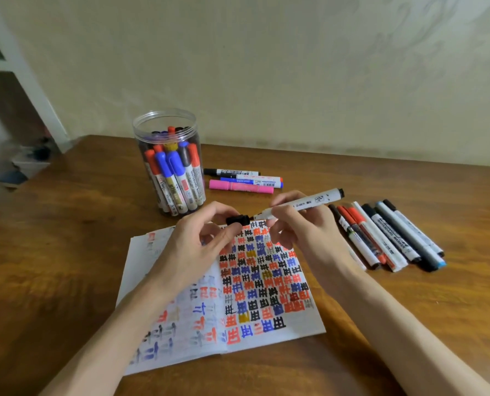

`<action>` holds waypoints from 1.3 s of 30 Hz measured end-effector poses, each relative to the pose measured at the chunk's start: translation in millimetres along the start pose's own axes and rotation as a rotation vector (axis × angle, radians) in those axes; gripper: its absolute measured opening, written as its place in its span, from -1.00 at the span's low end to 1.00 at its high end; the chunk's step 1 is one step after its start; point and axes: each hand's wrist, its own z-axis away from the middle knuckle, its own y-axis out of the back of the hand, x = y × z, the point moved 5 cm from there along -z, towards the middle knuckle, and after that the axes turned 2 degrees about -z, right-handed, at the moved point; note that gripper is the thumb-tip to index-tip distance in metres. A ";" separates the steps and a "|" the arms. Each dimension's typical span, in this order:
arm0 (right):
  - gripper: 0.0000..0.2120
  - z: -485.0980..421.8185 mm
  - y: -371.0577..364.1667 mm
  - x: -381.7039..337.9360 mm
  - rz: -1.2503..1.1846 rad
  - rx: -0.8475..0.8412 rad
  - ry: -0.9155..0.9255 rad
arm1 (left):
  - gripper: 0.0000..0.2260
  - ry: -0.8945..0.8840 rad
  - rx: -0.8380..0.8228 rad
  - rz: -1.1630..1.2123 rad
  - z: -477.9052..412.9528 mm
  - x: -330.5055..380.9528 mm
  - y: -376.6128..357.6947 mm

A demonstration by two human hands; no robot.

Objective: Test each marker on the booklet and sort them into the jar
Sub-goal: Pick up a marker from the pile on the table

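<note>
from my remote seat i see a head-cam view looking down on a brown wooden table (pixel 66 252). an open booklet (pixel 266 298) lies flat at centre. its rt page is packed w/ rows of test marks in black, red, blue and yellow. its lt page shows fainter, bled-through marks.

both hands hover over the booklet's far edge, at 12 o'clock from its middle. the left hand (pixel 200 244) pinches a black cap (pixel 238 219) btwn thumb and curled fingers. the right hand (pixel 303 235) grips a white-barrelled marker (pixel 306 202), thumb and fingers wrapped round its front end. the barrel slants up toward 2 o'clock and ends in a black plug. the marker's dark nib points at the cap's mouth, just beside it; i can't tell if they touch.

a clear, open-topped plastic jar (pixel 169 167) stands upright at 11 o'clock from the booklet. it holds many markers, w/ red, blue, black and gold caps up.

three markers (pixel 243 180) lie on the table at 12 to 1 o'clock, just rt of the jar. one is black-capped, one blue and white, and one pink, nearest me.

a row of markers (pixel 386 235) lies side by side at 3 o'clock from the booklet. there are several, w/ black, red and light-blue trim, packed close together.

a pale wall (pixel 266 67) runs behind the table at 12 o'clock.
</note>
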 end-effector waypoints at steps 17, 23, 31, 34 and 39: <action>-0.84 2.4 18.7 15.7 -0.084 -0.095 -0.090 | -0.84 -0.017 0.047 0.001 0.3 5.3 2.4; -0.79 0.5 31.9 11.0 0.341 -0.124 0.102 | -0.77 -0.034 0.109 -0.087 2.2 4.0 7.8; -0.64 4.5 26.6 20.0 0.372 -0.089 0.189 | -0.82 -0.022 0.163 -0.071 5.8 -0.3 10.1; -0.64 4.4 27.0 22.8 0.379 -0.087 0.195 | -0.87 -0.005 0.158 -0.062 7.0 -0.2 7.1; -0.71 3.9 25.8 23.6 0.368 -0.084 0.206 | -0.88 -0.005 0.134 -0.061 5.6 1.6 6.8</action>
